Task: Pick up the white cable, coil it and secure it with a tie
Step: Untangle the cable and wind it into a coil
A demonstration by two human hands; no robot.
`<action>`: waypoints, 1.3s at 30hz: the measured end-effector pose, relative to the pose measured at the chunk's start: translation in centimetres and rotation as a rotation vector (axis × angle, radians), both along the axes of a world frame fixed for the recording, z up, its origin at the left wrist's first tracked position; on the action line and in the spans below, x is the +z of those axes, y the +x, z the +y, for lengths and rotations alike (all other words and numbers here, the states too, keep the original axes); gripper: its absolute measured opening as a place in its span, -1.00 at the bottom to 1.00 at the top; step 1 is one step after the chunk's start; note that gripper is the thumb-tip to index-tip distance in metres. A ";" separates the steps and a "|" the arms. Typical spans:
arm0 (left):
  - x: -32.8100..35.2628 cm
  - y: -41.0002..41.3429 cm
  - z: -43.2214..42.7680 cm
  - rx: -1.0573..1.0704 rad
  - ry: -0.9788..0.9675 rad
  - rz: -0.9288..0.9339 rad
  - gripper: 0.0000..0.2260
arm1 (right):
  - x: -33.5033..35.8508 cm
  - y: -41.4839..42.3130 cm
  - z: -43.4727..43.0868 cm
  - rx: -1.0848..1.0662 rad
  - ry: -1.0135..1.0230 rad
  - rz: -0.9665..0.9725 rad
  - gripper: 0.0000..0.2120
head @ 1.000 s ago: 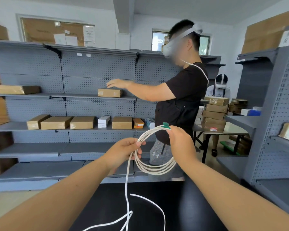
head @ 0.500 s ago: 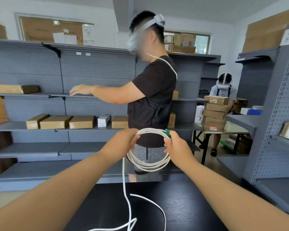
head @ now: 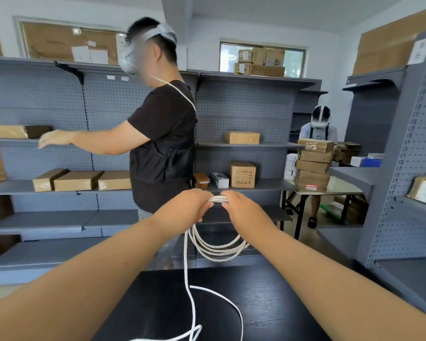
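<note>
The left hand (head: 185, 205) and the right hand (head: 244, 209) are raised side by side above the near table, their fingers curled shut over the top of the white cable (head: 217, 247), pinching the gathered strands between them where a short white stretch shows in the gap. Below the hands the cable hangs in several loose loops, one inside the other, sagging to just above the far edge of the black table (head: 268, 303). One free strand drops straight down from under the left hand, reaches the tabletop, and there curves away in a wide bend toward the near edge, where more of it lies slack and runs out of view. The tie cannot be made out; if it is held, the hands hide it. Beyond the table a person in a black shirt (head: 162, 134) wearing a headset reaches leftward to the grey shelving (head: 59, 215), which carries several brown boxes (head: 78, 180). Farther back on the right another person with a headset (head: 319, 129) stands behind a stack of boxes (head: 312, 166) on a light table.
</note>
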State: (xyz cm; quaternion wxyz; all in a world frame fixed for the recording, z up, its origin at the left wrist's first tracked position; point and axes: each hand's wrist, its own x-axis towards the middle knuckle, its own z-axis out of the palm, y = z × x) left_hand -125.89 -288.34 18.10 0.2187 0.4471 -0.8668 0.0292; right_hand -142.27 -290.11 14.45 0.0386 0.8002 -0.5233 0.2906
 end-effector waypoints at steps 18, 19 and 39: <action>-4.0 0.4 -0.2 -0.109 0.508 0.833 -0.86 | -0.1 -1.1 0.2 -0.126 -0.098 -0.334 -0.81; -4.1 0.3 -0.2 -0.108 0.513 0.860 -0.87 | 0.0 -1.1 0.4 -0.133 -0.108 -0.396 -0.82; -3.5 -0.6 -0.9 0.150 -0.145 0.546 -0.68 | -1.5 -0.5 -0.1 -0.060 0.201 -0.719 -0.89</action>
